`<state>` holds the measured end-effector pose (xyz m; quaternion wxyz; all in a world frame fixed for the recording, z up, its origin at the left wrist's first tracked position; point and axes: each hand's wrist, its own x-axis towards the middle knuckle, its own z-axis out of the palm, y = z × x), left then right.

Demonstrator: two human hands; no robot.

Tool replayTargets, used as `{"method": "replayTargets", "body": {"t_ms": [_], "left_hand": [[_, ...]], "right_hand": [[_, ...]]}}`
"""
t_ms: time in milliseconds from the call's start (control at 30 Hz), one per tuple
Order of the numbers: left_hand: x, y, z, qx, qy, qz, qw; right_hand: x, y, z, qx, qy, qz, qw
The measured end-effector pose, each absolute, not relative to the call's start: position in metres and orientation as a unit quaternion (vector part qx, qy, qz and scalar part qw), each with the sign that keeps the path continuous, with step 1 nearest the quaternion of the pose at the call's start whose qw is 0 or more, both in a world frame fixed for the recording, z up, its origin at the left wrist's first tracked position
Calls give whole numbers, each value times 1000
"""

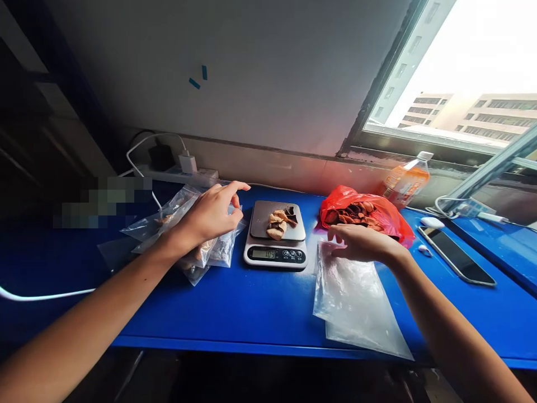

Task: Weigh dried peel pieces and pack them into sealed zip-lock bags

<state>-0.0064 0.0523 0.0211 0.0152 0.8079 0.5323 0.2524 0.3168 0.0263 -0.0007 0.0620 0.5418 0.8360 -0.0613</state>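
A digital kitchen scale (274, 254) stands mid-desk, with pale dried slices (277, 224) and a darker curled piece on its metal plate. Its display seems to show the digits 109. Left of the scale, my left hand (212, 210) hovers above clear plastic bags (222, 249) holding brownish pieces; its index finger is stretched and its thumb apart. My right hand (361, 242) is over the top of flat clear bags (352, 296), fingers bent and apart from the thumb, with nothing visible between them. Just behind it lies a red plastic bag (342, 196) full of dark reddish-brown dried slices (356, 214).
An orange drink bottle (406, 178) leans by the window. At right lie a phone (457, 256), a white earbud case (432, 223) and an earbud (424, 251). A power strip (201, 176) with a white charger and cable is at the wall. The blue desk (218, 319) ends in front.
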Motion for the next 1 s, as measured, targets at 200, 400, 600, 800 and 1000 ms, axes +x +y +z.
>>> {"method": "replayTargets", "body": {"t_ms": [200, 400, 600, 800, 1000], "left_hand": [[-2, 63, 24, 775, 565, 283, 29], [-5, 68, 22, 755, 579, 309, 4], [-13, 59, 19, 713, 606, 353, 0], [-1, 53, 15, 747, 578, 326, 33], [0, 48, 16, 740, 596, 305, 64]], "right_hand": [[318, 23, -10, 526, 850, -29, 18], [319, 18, -20, 496, 867, 31, -29], [312, 22, -17, 478, 872, 5, -101], [283, 58, 9, 451, 879, 42, -148], [265, 98, 10, 380, 924, 5, -51]]}}
